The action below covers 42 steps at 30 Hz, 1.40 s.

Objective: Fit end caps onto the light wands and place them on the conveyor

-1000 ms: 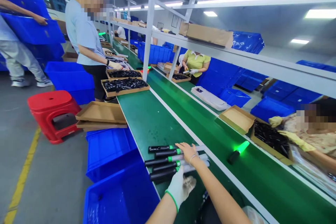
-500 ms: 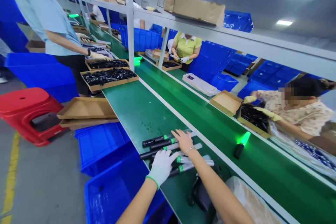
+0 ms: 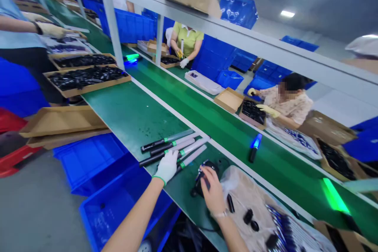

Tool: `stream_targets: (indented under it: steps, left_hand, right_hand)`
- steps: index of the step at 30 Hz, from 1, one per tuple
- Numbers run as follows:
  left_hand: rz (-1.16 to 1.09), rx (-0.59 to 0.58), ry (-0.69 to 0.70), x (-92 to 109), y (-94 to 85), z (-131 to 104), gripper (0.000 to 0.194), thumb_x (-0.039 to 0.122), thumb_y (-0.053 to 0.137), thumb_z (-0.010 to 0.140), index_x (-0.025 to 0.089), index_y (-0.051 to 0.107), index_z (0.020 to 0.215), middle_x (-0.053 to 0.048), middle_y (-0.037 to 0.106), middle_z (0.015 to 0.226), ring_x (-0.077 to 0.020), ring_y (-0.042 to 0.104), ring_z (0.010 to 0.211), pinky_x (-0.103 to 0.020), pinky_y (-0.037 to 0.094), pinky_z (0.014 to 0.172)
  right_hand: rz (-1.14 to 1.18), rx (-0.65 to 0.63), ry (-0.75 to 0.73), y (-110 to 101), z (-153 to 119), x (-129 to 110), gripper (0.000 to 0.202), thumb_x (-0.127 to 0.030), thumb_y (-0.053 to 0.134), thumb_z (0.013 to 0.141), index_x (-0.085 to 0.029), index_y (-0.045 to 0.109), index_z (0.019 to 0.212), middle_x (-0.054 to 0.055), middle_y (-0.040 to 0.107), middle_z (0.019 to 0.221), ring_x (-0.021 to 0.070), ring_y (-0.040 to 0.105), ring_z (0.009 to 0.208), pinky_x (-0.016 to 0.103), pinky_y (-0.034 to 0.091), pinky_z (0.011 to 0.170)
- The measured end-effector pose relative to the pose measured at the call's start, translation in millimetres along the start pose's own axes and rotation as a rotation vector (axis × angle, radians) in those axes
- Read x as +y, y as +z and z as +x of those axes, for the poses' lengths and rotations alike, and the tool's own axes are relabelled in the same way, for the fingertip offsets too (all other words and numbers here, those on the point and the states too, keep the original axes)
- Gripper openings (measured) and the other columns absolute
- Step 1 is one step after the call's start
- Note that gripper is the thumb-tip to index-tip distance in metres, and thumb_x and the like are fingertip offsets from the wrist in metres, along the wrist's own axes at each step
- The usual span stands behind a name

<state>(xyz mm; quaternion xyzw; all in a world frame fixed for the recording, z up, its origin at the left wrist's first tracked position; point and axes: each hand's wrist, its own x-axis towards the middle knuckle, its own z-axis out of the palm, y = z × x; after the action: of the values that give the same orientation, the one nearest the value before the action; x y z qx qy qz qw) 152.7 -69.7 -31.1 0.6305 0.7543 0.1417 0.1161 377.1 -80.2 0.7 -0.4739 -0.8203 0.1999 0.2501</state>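
Head view: I look down along a green workbench (image 3: pixel 138 114) that runs from near right to far left, with a white strip parting it from the conveyor belt (image 3: pixel 236 134) beyond.
Blue crates (image 3: pixel 118 204): stacked below the near edge of the bench on my left, open tops up; I cannot see anything inside the nearest one.
Cardboard trays, far left (image 3: pixel 85 80): two on the bench, both full of small black parts, beside a co-worker's gloved hand (image 3: pixel 51 29).
Empty trays (image 3: pixel 59 120): stacked flat off the bench's left edge, open sides up, nothing in them.
Clear bag (image 3: pixel 260 212): lies near right on the bench with small black pieces on top.
Wands (image 3: pixel 174 147): five or so black-handled sticks with pale tubes, laid side by side in a row, handles towards me, probably to keep them from rolling.
Lit wand (image 3: pixel 254 149): alone on the belt, glowing blue, well apart from the row.
Left hand (image 3: pixel 167 166): white glove, fingers loosely curled over the near handles of the row, pressing rather than gripping.
Right hand (image 3: pixel 212 191): bare, fingers wrapped round a black device (image 3: pixel 206 171) just right of the wands.
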Motion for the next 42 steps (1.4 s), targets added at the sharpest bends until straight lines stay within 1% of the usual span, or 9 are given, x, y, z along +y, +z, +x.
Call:
stream_targets:
  steps: [7,11,15,18,22,28,33,38,42]
  left_hand:
    - [0.015,-0.039,0.002,10,-25.3,14,0.047,0.015,0.035,0.092,0.016,0.042,0.139,-0.016,0.055,0.122,-0.0286,0.061,0.103,-0.038,0.048,0.084]
    - [-0.043,-0.021,-0.023,28,-43.4,14,0.048,0.024,0.036,0.094,0.011,0.041,0.139,-0.02,0.056,0.118,-0.0323,0.063,0.098,-0.043,0.048,0.084]
    - [-0.19,0.004,-0.026,54,-58.3,-1,0.053,0.029,0.034,0.096,0.013,0.027,0.146,-0.016,0.061,0.108,-0.0252,0.066,0.085,-0.034,0.052,0.074]
    - [-0.465,-0.031,-0.057,78,-57.0,-19,0.062,0.034,0.043,0.094,0.02,0.018,0.149,-0.004,0.063,0.084,-0.0168,0.063,0.059,-0.027,0.051,0.055]
    - [-1.038,0.004,-0.195,116,-39.1,-32,0.066,0.026,0.059,0.084,0.021,0.033,0.144,0.0,0.058,0.076,-0.0142,0.061,0.058,-0.026,0.053,0.055]
    - [-1.241,-0.109,-0.215,206,-10.9,-25,0.053,0.033,0.057,0.086,0.018,0.047,0.136,-0.001,0.064,0.073,-0.0108,0.055,0.047,-0.024,0.05,0.048]
    - [-1.272,-0.086,-0.216,272,21.6,-62,0.042,0.031,0.063,0.082,0.018,0.063,0.122,-0.007,0.066,0.118,-0.0188,0.061,0.11,-0.027,0.047,0.097]
    - [-1.372,-0.459,-0.428,249,46.9,-152,0.048,0.034,0.079,0.066,0.023,0.07,0.112,-0.007,0.073,0.102,-0.0308,0.059,0.118,-0.042,0.051,0.096]
    - [-1.354,-0.344,-0.62,216,43.2,-182,0.05,0.04,0.082,0.063,0.024,0.069,0.109,-0.008,0.072,0.108,-0.0283,0.065,0.108,-0.035,0.055,0.091]
  right_hand:
    - [0.168,-0.007,0.301,-37,-218,54,0.038,-0.032,0.042,0.092,-0.037,0.06,0.125,0.008,0.06,0.125,0.0273,0.061,0.11,0.039,0.059,0.078]
    - [0.096,0.066,0.439,-51,-272,75,0.036,-0.034,0.043,0.091,-0.034,0.065,0.119,0.01,0.063,0.119,0.0285,0.064,0.105,0.039,0.06,0.073]
    - [-0.1,0.2,0.476,-84,-239,95,0.039,-0.031,0.035,0.093,-0.022,0.067,0.114,0.014,0.065,0.114,0.0286,0.063,0.106,0.044,0.052,0.092]
    - [-0.308,0.123,0.602,-117,-195,127,0.041,-0.02,0.032,0.091,-0.015,0.068,0.109,0.014,0.068,0.108,0.0265,0.064,0.101,0.039,0.05,0.091]
    - [-0.459,0.019,0.7,-148,-154,182,0.043,-0.009,0.031,0.089,-0.011,0.064,0.116,0.016,0.065,0.114,0.0248,0.061,0.108,0.034,0.045,0.097]
    - [-0.506,-0.079,0.709,-155,-120,232,0.031,-0.011,0.042,0.09,-0.011,0.063,0.113,0.018,0.064,0.11,0.0287,0.061,0.104,0.036,0.047,0.088]
    - [-0.484,-0.17,0.63,-156,-117,240,0.029,-0.013,0.046,0.091,-0.018,0.061,0.115,0.013,0.064,0.111,0.0256,0.061,0.105,0.032,0.047,0.088]
    - [-0.345,-0.155,0.554,-158,-121,244,0.036,-0.013,0.04,0.091,-0.015,0.055,0.124,0.015,0.063,0.112,0.026,0.061,0.104,0.035,0.047,0.091]
    - [0.173,0.08,0.49,-154,-115,229,0.034,-0.027,0.043,0.09,-0.017,0.06,0.118,0.013,0.065,0.112,0.0238,0.064,0.089,0.039,0.051,0.086]
